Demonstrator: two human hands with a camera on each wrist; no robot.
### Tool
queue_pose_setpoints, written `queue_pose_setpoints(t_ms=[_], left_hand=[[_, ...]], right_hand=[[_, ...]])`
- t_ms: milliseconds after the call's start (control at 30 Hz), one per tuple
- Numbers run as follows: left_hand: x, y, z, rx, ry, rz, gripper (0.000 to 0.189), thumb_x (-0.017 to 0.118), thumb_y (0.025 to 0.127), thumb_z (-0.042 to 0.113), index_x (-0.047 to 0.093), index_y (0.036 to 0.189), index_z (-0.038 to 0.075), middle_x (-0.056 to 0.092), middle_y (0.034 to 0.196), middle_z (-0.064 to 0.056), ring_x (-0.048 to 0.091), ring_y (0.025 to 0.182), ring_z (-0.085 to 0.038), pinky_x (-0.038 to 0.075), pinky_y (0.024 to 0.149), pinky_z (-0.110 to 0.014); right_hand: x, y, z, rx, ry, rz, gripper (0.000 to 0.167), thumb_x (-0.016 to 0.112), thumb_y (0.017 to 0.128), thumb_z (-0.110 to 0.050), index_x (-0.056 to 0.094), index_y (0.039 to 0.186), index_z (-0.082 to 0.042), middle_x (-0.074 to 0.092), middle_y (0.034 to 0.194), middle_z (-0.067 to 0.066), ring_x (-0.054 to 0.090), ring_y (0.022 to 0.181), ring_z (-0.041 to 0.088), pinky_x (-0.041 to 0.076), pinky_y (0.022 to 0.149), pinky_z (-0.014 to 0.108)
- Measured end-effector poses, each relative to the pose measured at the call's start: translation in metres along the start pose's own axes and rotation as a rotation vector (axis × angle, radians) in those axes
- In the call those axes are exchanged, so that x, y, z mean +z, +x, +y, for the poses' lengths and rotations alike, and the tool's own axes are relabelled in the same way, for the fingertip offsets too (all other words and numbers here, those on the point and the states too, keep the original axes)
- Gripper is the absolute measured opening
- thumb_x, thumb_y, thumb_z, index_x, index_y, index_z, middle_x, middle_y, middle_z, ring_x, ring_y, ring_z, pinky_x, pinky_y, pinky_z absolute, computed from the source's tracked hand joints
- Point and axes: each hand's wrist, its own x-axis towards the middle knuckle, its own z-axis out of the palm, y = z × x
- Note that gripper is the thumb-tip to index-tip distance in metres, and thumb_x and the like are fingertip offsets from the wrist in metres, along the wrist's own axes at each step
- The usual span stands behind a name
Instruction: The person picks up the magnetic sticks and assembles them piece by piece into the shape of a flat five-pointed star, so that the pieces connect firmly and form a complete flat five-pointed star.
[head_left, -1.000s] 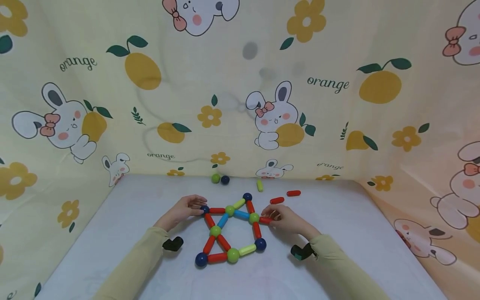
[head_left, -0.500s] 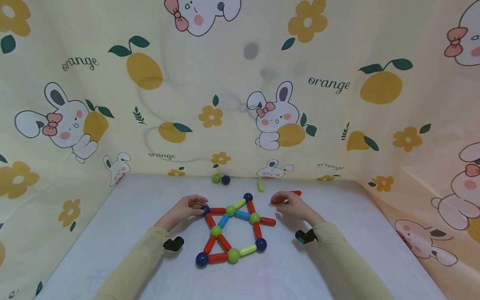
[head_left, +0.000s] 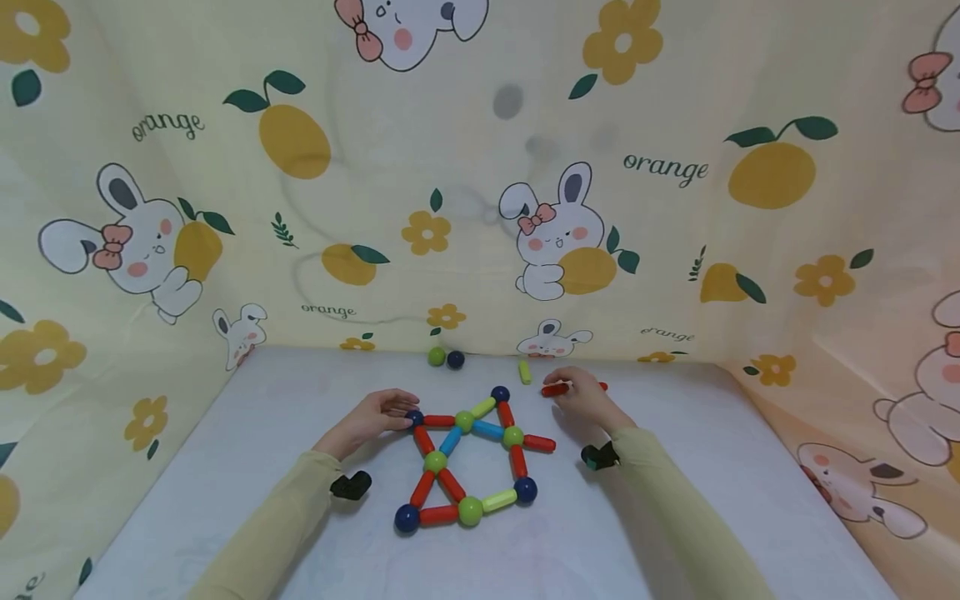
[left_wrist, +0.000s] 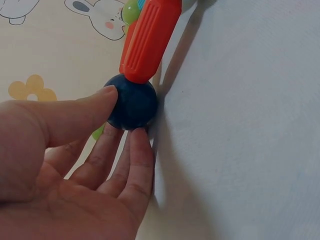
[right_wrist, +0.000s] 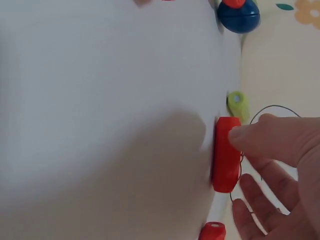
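My left hand (head_left: 369,423) pinches a dark blue ball (left_wrist: 135,107) between thumb and fingertips. This ball is the far left corner of a flat frame of balls and rods lying on the table. Red, blue and lime rods join green and dark blue balls there, and one red rod (head_left: 540,443) sticks out to the right from a green ball (head_left: 513,436). Beyond it, my right hand (head_left: 585,400) pinches a loose red rod (right_wrist: 226,165), thumb on its near face, the fingertips partly hidden behind it.
At the back of the white table (head_left: 300,550) lie a loose green ball (head_left: 437,357), a dark blue ball (head_left: 455,360) and a lime rod (head_left: 524,372). Another red rod (right_wrist: 213,231) shows partly beside my right hand. A printed cloth (head_left: 450,275) rises behind.
My right hand has left the red rod on the frame's right side and moved back to a loose red rod, which has shifted slightly away. The left hand stays on its ball.
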Motion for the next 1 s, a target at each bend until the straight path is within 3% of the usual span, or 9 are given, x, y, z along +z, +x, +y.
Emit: queue_pose_setpoints(t_ms=[233,433,733,1000], left_hand=[[0.002,0.002,-0.002,0.01,-0.021,-0.003,0.036,0.065,0.088,-0.001,0.06,0.124,0.005,0.063,0.117,-0.008,0.059,0.105,-0.023,0.05,0.09,-0.039],[0.003,0.001,-0.001,0.008,-0.005,0.004,0.036,0.064,0.089,0.0,0.059,0.125,0.004,0.063,0.117,-0.008,0.058,0.106,-0.024,0.05,0.091,-0.039],[-0.001,0.001,0.0,0.02,-0.003,-0.006,0.037,0.063,0.089,-0.001,0.059,0.124,0.004,0.063,0.118,-0.008,0.059,0.107,-0.023,0.049,0.092,-0.039],[-0.001,0.0,0.002,-0.001,0.009,0.008,0.036,0.063,0.089,-0.001,0.06,0.124,0.005,0.063,0.118,-0.008,0.059,0.107,-0.023,0.049,0.092,-0.04]], right_hand=[[0.004,0.004,0.006,0.06,-0.036,-0.057,0.033,0.063,0.086,0.005,0.065,0.115,-0.011,0.061,0.115,0.005,0.052,0.109,0.026,0.045,0.096,0.046],[0.003,-0.005,0.009,0.04,-0.038,-0.058,0.035,0.058,0.085,0.011,0.067,0.111,-0.011,0.062,0.111,0.005,0.054,0.105,0.026,0.045,0.095,0.047],[-0.013,-0.031,0.002,-0.056,-0.029,-0.054,0.027,0.064,0.086,0.005,0.068,0.109,-0.008,0.064,0.103,0.001,0.057,0.098,0.023,0.049,0.09,0.043],[-0.022,-0.067,-0.017,-0.228,-0.005,-0.124,0.029,0.067,0.084,0.006,0.067,0.11,-0.007,0.065,0.102,-0.003,0.059,0.096,0.02,0.052,0.083,0.038]])
